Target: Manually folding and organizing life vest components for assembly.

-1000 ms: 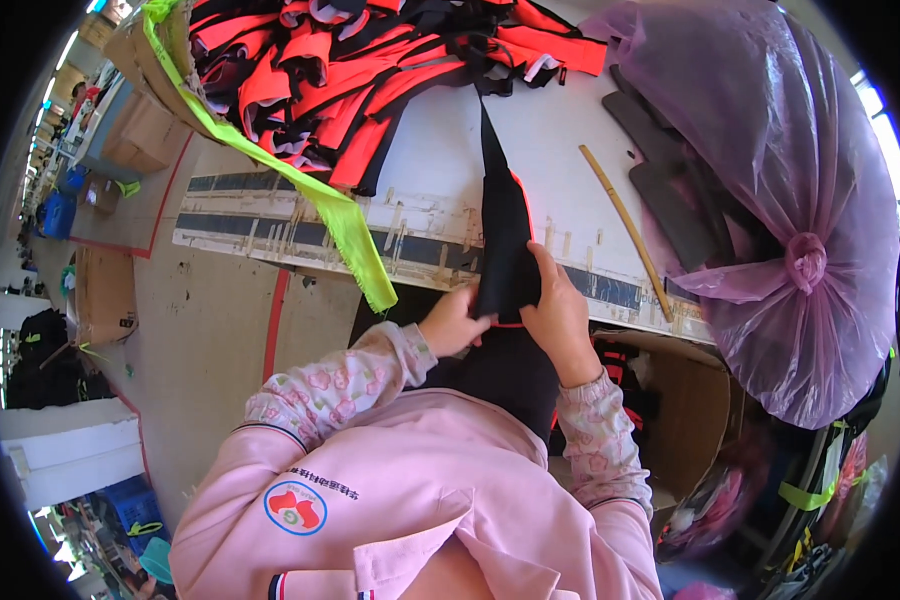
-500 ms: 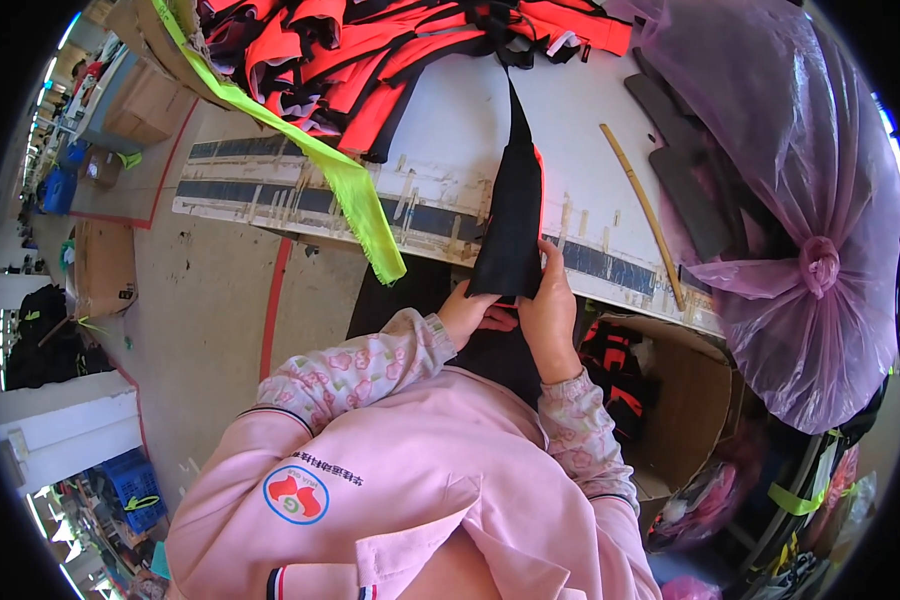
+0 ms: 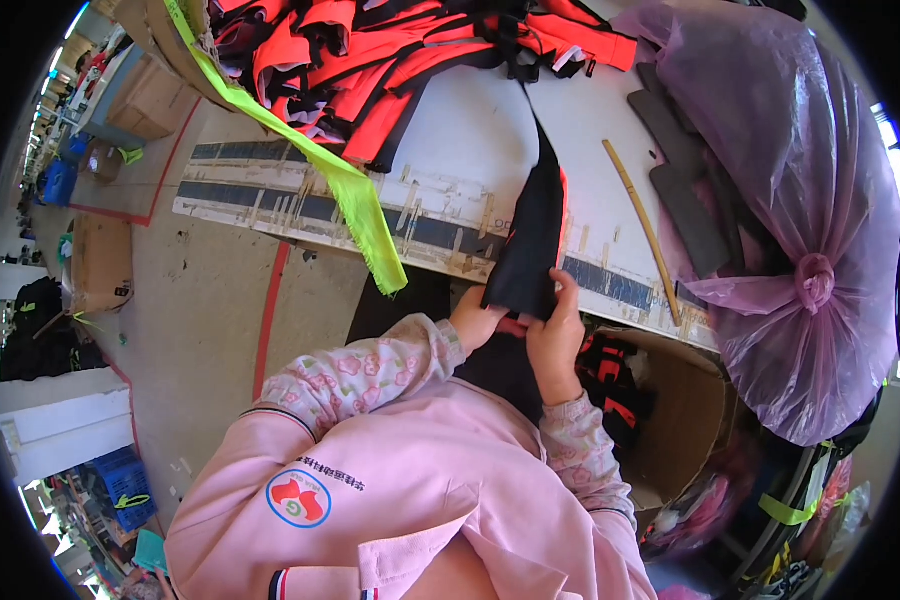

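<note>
Between my hands, just off the table's near edge, is a black fabric piece [image 3: 526,262] with a red-orange edge on its right. It narrows into a thin black strap running up the table to the pile. My left hand [image 3: 476,320] grips its lower left corner, partly tucked under it. On the lower right side, my right hand [image 3: 558,340] pinches it with thumb and fingers. Some fingertips show beneath the fabric's near edge; the rest are hidden. Beyond lies a heap of red-orange and black fabric pieces [image 3: 370,75].
A white table [image 3: 450,130] with worn tape carries a wooden stick [image 3: 640,230] and dark flat pieces [image 3: 688,210]. A knotted purple plastic bag [image 3: 770,130] bulges at right. Neon-yellow fabric [image 3: 360,205] hangs over the left edge. An open cardboard box [image 3: 685,425] stands below the table.
Both hands have drawn the black fabric slightly toward me and to the right. Its near end now curls more. The heap's near pieces have shifted slightly in view.
</note>
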`<state>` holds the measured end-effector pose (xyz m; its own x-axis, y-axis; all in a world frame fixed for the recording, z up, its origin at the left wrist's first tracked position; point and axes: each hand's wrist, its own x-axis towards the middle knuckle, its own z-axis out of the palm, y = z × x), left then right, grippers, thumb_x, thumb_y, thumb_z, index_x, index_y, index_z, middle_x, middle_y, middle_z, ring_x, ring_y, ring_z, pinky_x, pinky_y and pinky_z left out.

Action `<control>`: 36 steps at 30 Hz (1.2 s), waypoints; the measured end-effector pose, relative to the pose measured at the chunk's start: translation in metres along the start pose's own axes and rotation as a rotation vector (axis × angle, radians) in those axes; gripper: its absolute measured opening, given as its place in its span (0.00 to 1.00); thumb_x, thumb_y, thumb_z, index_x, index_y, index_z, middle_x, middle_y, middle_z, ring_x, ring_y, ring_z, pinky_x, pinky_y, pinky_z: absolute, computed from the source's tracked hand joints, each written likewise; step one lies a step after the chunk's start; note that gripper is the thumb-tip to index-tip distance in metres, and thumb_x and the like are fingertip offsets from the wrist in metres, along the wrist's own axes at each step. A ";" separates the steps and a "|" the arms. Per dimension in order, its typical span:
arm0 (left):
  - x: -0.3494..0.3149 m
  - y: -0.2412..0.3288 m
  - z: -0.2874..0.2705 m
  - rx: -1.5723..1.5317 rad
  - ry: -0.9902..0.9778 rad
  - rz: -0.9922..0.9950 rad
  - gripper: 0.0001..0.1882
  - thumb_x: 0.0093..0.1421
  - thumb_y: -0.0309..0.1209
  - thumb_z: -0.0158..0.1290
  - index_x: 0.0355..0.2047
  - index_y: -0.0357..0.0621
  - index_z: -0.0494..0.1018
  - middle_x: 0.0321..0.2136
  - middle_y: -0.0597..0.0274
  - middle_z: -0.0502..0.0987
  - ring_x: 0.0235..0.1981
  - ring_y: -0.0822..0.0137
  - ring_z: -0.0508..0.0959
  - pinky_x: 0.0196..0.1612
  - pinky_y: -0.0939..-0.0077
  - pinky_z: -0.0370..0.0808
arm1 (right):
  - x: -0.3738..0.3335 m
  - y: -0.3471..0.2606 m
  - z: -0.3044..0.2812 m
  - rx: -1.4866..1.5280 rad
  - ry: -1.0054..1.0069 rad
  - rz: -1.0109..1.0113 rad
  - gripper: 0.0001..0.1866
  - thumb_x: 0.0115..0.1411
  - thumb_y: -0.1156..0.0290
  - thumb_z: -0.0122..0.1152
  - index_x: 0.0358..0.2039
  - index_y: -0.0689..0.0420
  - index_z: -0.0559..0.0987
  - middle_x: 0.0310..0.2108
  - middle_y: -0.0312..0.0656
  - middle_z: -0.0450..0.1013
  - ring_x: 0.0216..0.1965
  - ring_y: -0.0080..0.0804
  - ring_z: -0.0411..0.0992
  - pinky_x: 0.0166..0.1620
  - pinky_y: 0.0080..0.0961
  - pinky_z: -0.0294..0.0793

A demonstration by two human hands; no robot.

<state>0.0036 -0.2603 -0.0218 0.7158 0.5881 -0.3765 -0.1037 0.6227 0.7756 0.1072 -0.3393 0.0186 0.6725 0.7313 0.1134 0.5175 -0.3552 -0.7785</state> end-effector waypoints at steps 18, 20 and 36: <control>-0.006 0.015 0.008 0.019 0.095 -0.228 0.15 0.64 0.30 0.37 0.44 0.34 0.69 0.35 0.47 0.77 0.33 0.55 0.80 0.38 0.69 0.78 | 0.046 -0.026 -0.057 -0.142 -0.616 -0.081 0.32 0.48 0.64 0.65 0.53 0.58 0.64 0.44 0.55 0.70 0.42 0.53 0.70 0.43 0.38 0.70; -0.009 0.020 0.014 0.053 0.071 -0.207 0.15 0.65 0.28 0.35 0.45 0.34 0.68 0.36 0.47 0.77 0.33 0.55 0.80 0.38 0.69 0.78 | 0.060 -0.044 -0.053 -0.139 -0.376 -0.235 0.33 0.49 0.62 0.63 0.54 0.60 0.63 0.47 0.57 0.67 0.46 0.52 0.68 0.47 0.38 0.68; 0.007 -0.002 -0.005 -0.032 -0.008 -0.206 0.14 0.62 0.27 0.38 0.47 0.34 0.64 0.35 0.46 0.77 0.32 0.52 0.80 0.36 0.67 0.79 | 0.098 0.022 0.044 -0.572 -0.136 -0.506 0.41 0.58 0.43 0.45 0.61 0.63 0.54 0.63 0.50 0.49 0.66 0.42 0.44 0.65 0.41 0.39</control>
<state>0.0058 -0.2545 -0.0282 0.7299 0.4423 -0.5212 0.0236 0.7457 0.6659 0.1617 -0.2496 -0.0148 0.2292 0.9368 0.2645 0.9620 -0.1767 -0.2080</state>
